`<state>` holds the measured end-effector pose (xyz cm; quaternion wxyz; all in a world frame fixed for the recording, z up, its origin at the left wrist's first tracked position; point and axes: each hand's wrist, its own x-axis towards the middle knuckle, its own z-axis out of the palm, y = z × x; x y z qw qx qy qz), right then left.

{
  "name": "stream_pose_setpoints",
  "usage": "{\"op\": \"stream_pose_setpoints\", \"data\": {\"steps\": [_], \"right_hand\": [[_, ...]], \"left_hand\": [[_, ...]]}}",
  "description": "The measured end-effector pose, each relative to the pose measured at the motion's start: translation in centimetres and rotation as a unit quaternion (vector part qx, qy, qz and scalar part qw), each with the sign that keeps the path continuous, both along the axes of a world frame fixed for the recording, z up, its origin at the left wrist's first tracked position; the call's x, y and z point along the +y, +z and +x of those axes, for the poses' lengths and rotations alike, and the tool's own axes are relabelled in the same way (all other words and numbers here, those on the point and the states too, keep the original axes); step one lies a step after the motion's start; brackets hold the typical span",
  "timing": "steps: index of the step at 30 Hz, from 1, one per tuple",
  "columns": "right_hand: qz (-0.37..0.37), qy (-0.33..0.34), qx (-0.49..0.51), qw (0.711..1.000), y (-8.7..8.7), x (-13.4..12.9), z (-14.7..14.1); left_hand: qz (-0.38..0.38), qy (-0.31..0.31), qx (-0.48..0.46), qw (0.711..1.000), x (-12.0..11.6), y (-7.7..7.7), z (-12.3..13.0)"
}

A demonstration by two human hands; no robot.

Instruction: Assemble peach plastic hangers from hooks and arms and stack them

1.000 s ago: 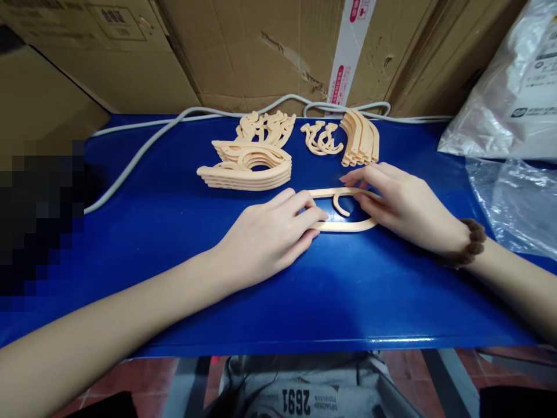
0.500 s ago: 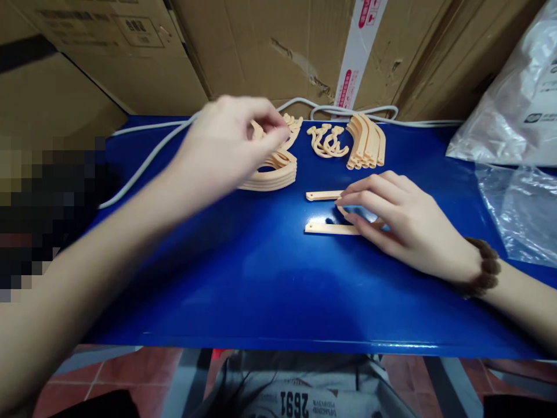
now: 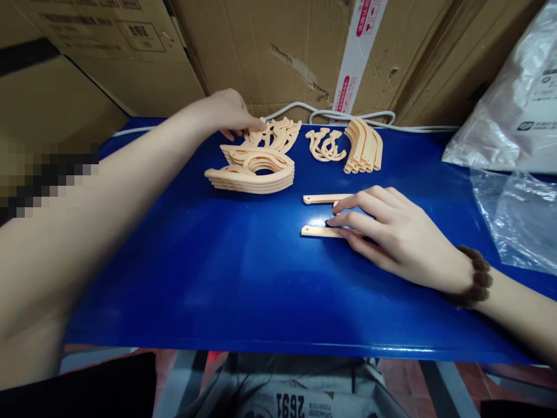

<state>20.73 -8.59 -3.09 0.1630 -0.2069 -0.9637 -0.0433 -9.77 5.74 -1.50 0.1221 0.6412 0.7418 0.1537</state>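
My left hand [image 3: 228,111] reaches to the back of the table, its fingers bent and closed at the edge of a pile of curved peach plastic pieces [image 3: 281,134]; the fingertips are partly hidden. In front of that pile is a stack of wider, arched peach pieces [image 3: 256,184]. My right hand [image 3: 387,229] lies palm down with its fingers spread over two straight-ended peach plastic strips, the far strip [image 3: 322,199] and the near strip [image 3: 319,231]. A small peach end [image 3: 336,206] shows by its index fingertip; the rest is under the hand.
Several plastic hooks [image 3: 324,145] and a bundle of curved plastic arms [image 3: 364,145] lie at the back of the blue table [image 3: 217,290]. A white cable [image 3: 296,106] runs behind them, before cardboard boxes [image 3: 243,52]. Clear plastic bags [image 3: 500,128] lie at right.
My left hand has moved back and left, from above the stacked pieces to the curved pieces behind. My right hand has shifted slightly, its fingers more spread over the strips.
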Motion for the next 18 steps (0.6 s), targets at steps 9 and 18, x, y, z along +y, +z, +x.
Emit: {"op": "stream_pose_setpoints", "data": {"steps": [9,18], "right_hand": [[-0.007,-0.009,-0.017,1.000,-0.7,-0.3,-0.4],[0.045,0.020,-0.071,0.996,-0.7,-0.1,-0.9]], "left_hand": [[0.013,-0.007,-0.050,0.999,0.8,-0.4,0.6],[0.330,-0.061,0.049,0.941,-3.1,5.1,3.7]]}}
